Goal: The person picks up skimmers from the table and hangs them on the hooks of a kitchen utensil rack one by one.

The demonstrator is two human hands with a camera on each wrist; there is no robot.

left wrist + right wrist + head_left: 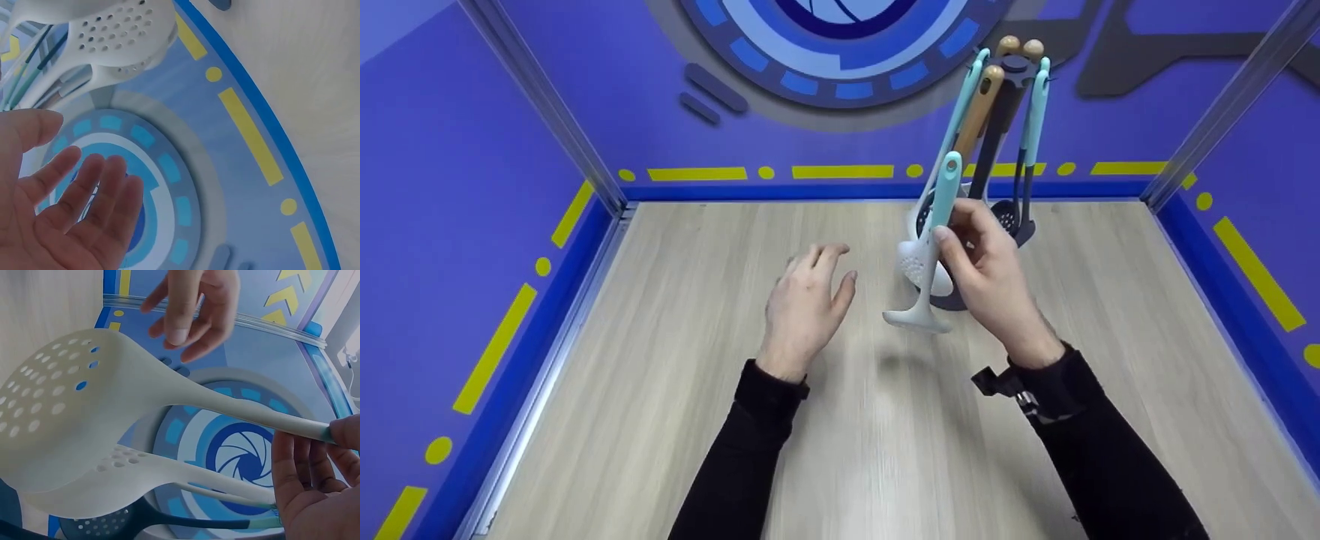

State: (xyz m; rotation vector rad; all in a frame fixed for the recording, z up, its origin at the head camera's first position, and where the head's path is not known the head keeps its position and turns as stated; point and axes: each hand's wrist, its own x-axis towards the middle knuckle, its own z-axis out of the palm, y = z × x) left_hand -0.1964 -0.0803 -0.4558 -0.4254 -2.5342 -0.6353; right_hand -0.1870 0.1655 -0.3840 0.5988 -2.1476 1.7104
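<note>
My right hand [990, 274] pinches a white skimmer [916, 321] with a mint handle between thumb and fingers, low on the handle. The skimmer hangs head down above the table, just in front of the utensil stand [1017, 67]. In the right wrist view its perforated head [62, 399] fills the left side. Behind it, another white perforated utensil [915, 262] hangs at the stand. To the left, my left hand [804, 304] hovers with fingers loosely bent and nothing in it. From the left wrist, its palm [67, 236] shows below the white perforated heads [118, 34].
On the stand hang several more utensils, with wooden handles [979, 109] and mint handles [1036, 109]; a dark slotted head [1005, 215] shows at its right. The wood-grain table [675, 360] is bounded by blue-purple panels [532, 150] with yellow marks.
</note>
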